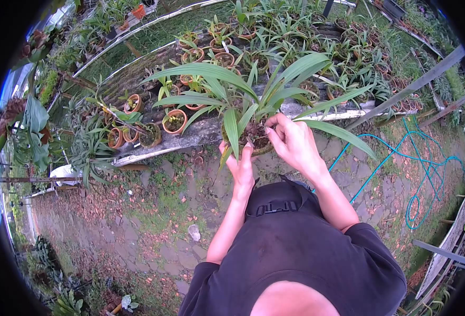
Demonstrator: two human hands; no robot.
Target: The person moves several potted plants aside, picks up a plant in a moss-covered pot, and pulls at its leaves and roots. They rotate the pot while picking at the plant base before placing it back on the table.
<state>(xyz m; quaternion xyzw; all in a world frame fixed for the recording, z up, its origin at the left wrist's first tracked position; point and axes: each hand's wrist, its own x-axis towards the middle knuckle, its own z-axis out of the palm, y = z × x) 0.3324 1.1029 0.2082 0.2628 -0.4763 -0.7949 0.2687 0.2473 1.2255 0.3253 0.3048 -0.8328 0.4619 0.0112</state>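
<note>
A potted plant (232,129) with long, strap-like, ribbed green leaves is held up in front of my body, at the front edge of the bench. My left hand (240,169) is closed around the near left side of its pot, thumb toward the rim. Leaves and fingers cover most of the pot. At the right of the stem base, my right hand (297,146) pinches with thumb and forefinger close to the potting material. Whatever lies between those fingertips is too small to make out.
Behind the plant runs a weathered bench (190,138) crowded with potted plants, including a small terracotta pot (175,121). A teal hose (412,205) lies looped on the paved ground at right. Metal bars (427,76) slant across the upper right.
</note>
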